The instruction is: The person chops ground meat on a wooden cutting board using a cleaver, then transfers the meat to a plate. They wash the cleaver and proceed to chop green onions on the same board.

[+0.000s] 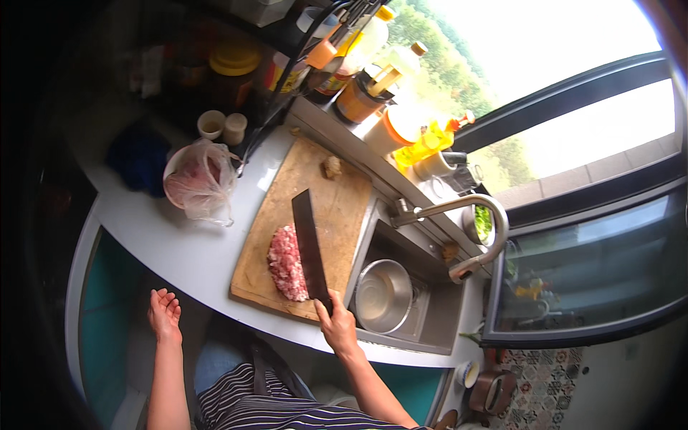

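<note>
My right hand (338,325) grips the handle of a dark-bladed cleaver (309,242), whose blade lies along the right side of a mound of minced meat (285,263). Both are over a wooden cutting board (333,199). At the board's far end sits a knob of ginger (332,167). My left hand (165,314) holds nothing; its fingers are loosely curled in front of the counter's edge, apart from the board. Left of the board, a thin plastic bag (207,180) with pinkish contents rests in a bowl.
A metal bowl (383,295) stands in the sink (441,306) right of the board, near the curved faucet (486,201). Bottles and jars line the window ledge; a bowl of chopped greens (482,223) is there too. Two small cups (211,124) stand behind the bag.
</note>
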`<control>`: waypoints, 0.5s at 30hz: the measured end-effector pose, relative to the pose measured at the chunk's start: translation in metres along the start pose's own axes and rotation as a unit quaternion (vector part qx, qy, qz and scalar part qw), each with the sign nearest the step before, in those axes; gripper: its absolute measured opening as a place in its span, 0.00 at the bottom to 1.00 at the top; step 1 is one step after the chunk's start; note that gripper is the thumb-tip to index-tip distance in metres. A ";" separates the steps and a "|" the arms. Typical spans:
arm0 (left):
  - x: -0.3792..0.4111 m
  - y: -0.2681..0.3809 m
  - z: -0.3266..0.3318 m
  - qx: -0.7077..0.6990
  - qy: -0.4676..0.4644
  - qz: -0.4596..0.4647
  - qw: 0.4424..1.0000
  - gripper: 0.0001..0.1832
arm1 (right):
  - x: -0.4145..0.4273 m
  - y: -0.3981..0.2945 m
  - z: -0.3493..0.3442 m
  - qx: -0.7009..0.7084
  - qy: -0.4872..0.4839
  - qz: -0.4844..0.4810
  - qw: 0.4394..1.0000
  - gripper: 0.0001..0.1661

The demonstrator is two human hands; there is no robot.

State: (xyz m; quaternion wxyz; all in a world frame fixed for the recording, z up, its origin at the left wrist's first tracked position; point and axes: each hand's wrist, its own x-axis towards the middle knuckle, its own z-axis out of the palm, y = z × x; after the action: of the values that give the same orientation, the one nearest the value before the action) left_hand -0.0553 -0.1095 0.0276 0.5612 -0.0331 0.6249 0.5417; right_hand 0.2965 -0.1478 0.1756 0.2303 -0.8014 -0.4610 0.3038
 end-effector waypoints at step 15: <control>0.126 0.088 0.136 0.252 -0.243 0.105 0.931 0.23 | 0.006 0.045 0.030 -0.090 0.069 -0.100 0.989 0.21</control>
State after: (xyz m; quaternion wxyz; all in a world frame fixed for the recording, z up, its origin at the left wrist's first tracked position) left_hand -0.0685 0.0948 0.0203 0.6258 0.3078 0.5855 0.4134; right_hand 0.3050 -0.1608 0.1240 0.2179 -0.7878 -0.5471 0.1806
